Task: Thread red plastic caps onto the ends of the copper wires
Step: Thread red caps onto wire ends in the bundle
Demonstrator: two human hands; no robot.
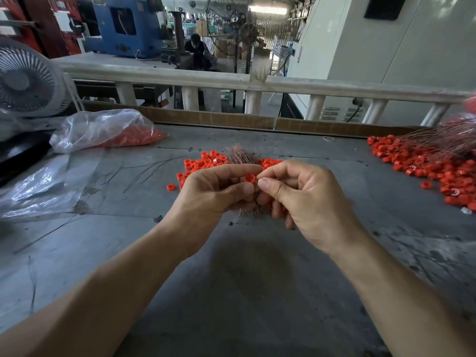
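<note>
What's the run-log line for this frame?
left hand: grips copper wire bundle | right hand: pinches red cap at bundle | loose caps pile: behind hands | threading: underway

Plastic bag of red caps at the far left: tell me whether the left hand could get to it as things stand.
Probably yes, but not freely. The table between the left hand and the plastic bag holds only thin stray wires. The hand is busy, though, gripping the wire bundle and pinching a red cap.
</note>
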